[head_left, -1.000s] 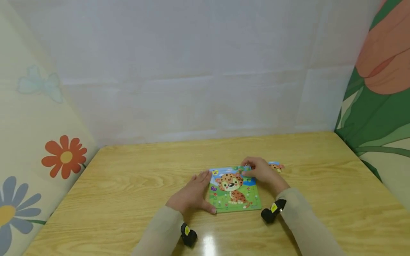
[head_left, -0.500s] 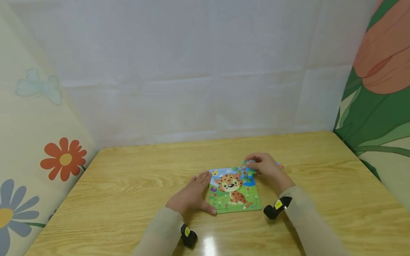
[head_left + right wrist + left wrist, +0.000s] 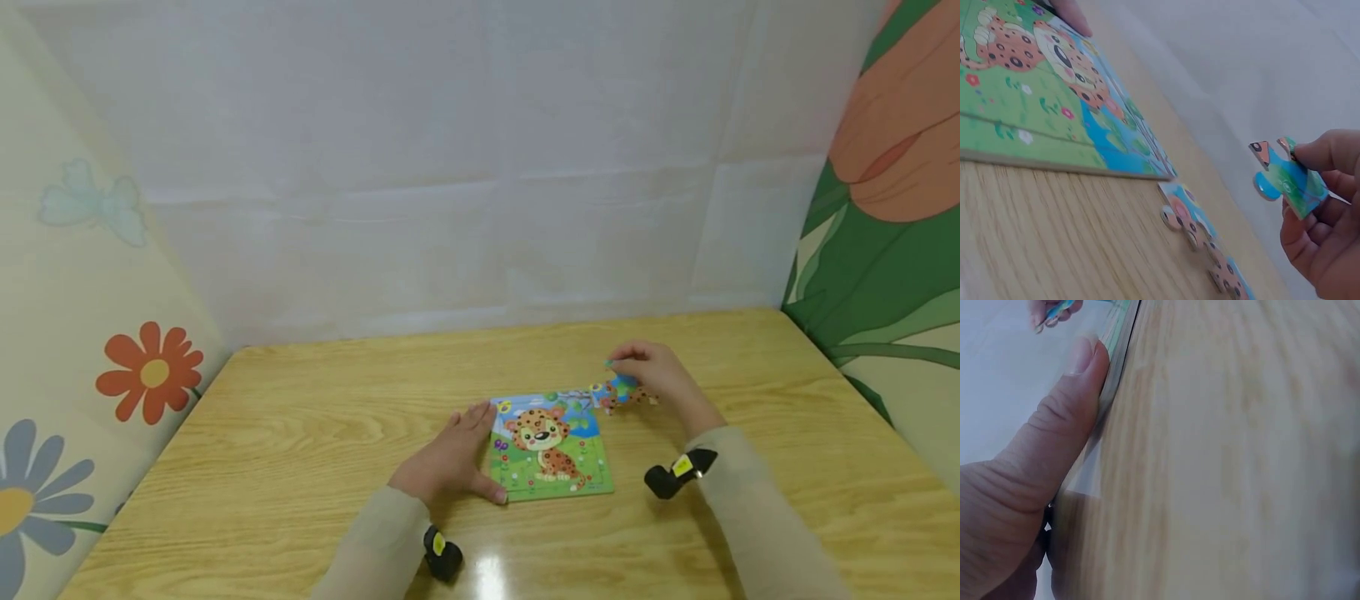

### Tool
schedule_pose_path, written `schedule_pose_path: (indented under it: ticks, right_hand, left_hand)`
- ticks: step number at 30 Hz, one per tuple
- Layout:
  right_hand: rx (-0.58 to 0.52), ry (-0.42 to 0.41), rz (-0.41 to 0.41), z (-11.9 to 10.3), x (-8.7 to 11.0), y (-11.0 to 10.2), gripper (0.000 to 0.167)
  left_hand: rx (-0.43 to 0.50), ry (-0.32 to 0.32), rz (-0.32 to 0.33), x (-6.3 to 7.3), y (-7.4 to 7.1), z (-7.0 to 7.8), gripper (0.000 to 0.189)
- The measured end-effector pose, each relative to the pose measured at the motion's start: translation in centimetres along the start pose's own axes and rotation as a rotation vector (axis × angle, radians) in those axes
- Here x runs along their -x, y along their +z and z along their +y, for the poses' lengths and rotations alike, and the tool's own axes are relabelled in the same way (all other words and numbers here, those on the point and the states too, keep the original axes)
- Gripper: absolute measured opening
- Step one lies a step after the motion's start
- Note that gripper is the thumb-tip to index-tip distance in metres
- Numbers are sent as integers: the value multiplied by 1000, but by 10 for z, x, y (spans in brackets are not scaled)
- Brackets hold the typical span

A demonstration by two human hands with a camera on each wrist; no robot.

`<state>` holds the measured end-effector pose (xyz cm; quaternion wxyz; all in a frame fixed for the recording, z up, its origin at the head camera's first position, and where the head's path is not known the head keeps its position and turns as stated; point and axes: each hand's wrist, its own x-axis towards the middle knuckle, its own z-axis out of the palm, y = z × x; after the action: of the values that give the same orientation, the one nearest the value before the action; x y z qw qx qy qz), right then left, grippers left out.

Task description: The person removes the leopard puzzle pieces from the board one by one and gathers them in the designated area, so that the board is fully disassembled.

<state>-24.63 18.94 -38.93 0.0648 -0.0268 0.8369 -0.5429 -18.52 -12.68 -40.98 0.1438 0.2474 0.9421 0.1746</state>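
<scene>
A square jigsaw puzzle board (image 3: 540, 475) with a spotted leopard cub on green grass lies flat on the table. My left hand (image 3: 442, 458) rests along its left side, fingers straight at the far left corner and thumb (image 3: 1079, 387) against the near left edge. Beyond the board's far right corner, my right hand (image 3: 660, 379) pinches a puzzle piece (image 3: 1294, 184) between thumb and fingers, raised off the table. That piece is blue and green with spotted orange bits. Loose puzzle pieces (image 3: 1191, 219) with orange spots lie on the table by the board's corner.
The wood-grain table (image 3: 300, 433) runs back to a white sheet (image 3: 450, 208). Painted flower panels (image 3: 153, 371) stand on the left and right. A small black camera (image 3: 678, 471) is strapped to each wrist.
My right hand has lifted a puzzle piece from the board's far right corner and carried it right and away, over the loose pieces. The left hand and board have stayed put.
</scene>
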Motion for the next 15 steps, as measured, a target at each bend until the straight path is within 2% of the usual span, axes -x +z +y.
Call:
schedule_pose_path:
  ticks: [7, 15]
  right_hand:
    - [-11, 36, 36, 8, 7, -18, 29]
    - [62, -6, 143, 27, 9, -30, 27]
  left_hand:
    - [17, -2, -2, 0, 0, 2, 125]
    - [4, 6, -3, -2, 0, 0, 124]
